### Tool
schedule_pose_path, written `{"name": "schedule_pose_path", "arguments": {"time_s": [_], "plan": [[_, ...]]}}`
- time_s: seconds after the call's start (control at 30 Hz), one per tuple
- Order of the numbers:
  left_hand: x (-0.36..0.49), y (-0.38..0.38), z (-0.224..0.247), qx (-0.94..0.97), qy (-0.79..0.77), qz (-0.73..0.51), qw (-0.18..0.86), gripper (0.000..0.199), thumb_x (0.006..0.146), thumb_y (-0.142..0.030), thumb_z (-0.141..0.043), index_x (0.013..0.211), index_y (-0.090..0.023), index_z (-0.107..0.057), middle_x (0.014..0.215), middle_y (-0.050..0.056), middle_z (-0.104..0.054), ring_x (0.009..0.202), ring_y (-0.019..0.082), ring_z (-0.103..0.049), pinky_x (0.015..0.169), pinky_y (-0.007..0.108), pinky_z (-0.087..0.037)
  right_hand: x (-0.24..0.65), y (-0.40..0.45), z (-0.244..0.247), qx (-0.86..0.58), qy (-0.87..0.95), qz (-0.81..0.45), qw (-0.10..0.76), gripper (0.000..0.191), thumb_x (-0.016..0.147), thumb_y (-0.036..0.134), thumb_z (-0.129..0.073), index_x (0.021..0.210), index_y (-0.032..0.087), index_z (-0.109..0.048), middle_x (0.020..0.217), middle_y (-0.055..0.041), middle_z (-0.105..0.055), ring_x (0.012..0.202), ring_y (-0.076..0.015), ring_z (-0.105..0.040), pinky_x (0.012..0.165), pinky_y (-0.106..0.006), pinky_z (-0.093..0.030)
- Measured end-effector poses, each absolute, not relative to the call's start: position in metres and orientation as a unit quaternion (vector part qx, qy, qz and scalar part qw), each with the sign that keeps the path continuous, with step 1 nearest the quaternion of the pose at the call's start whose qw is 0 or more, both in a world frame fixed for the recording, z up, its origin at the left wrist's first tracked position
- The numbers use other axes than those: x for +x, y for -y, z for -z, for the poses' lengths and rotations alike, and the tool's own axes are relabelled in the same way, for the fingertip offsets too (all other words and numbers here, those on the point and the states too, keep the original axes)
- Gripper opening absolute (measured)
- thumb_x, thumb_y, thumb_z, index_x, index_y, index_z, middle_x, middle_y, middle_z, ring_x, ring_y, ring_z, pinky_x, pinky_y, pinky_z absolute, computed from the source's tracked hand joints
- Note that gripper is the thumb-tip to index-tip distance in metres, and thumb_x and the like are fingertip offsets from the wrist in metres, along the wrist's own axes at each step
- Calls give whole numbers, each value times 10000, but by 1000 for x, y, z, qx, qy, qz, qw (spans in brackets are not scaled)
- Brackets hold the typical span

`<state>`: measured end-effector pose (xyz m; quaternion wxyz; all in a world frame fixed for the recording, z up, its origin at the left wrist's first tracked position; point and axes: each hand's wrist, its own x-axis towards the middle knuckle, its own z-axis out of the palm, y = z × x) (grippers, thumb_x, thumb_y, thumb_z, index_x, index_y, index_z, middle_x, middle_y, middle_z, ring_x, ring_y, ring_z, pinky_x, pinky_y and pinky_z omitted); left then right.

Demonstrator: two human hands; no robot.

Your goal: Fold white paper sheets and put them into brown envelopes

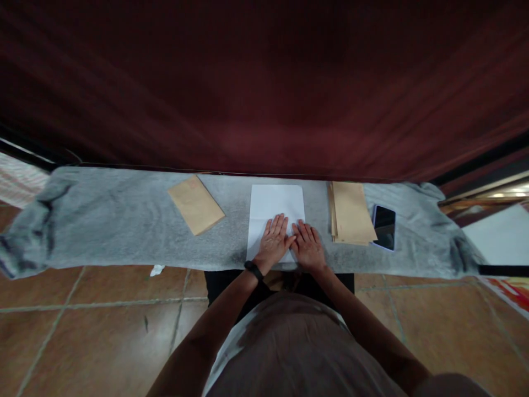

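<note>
A white sheet of paper [276, 199] lies on the grey cloth, straight in front of me. My left hand [273, 240] rests flat on its lower middle, fingers stretched out and pointing away. Beside it, my right hand [308, 245] lies flat over the sheet's lower right edge, fingers spread. The two thumbs come close together or touch; I cannot tell which. To the right sits a stack of brown envelopes [353, 212]. At the left, another brown envelope or small pile [196, 205] lies at a slant.
Grey cloth [119, 220] covers the long narrow surface. A phone [384, 227] lies partly beside the envelope stack. A dark red panel [264, 99] rises behind the surface. Below are brown floor tiles [115, 342] with a white scrap [157, 270].
</note>
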<state>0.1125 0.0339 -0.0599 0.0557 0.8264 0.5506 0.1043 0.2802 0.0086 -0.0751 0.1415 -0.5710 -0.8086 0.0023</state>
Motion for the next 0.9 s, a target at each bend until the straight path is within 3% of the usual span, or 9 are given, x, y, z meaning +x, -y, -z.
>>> {"name": "schedule_pose_path", "arguments": {"time_s": [0.47, 0.6, 0.73, 0.9], "plan": [[17, -5, 56, 740, -664, -100, 28, 634, 1045, -431, -348, 1583, -97, -307, 1627, 169, -339, 1533, 297, -278, 1248, 512, -240, 282, -8, 68, -575, 806, -21, 143, 546, 1046, 402, -456, 1526, 142, -443, 1613, -147, -379, 1472, -311, -377, 1212, -500, -277], [0, 22, 51, 789, -603, -109, 48, 641, 1031, -431, -412, 1581, -117, -313, 1639, 168, -314, 1535, 302, -273, 1243, 521, -253, 300, 2, 65, -533, 834, -40, 138, 541, 1049, 372, -451, 1534, 133, -424, 1611, -140, -384, 1483, -289, -365, 1229, -498, -275], [-7, 45, 42, 855, -510, -74, 56, 564, 1008, -374, -495, 1540, -209, -411, 1609, 111, -396, 1511, 294, -332, 1260, 568, -161, 319, 18, 58, -459, 877, -68, 122, 589, 1031, 409, -487, 1555, 158, -389, 1625, -134, -361, 1499, -274, -342, 1239, -500, -277], [-10, 43, 32, 862, -500, -53, 56, 487, 990, -324, -514, 1467, -225, -515, 1561, 90, -477, 1457, 274, -428, 1241, 525, -247, 326, 23, 55, -433, 890, -79, 118, 613, 1007, 390, -526, 1551, 144, -389, 1609, -167, -382, 1504, -280, -334, 1229, -516, -297]]}}
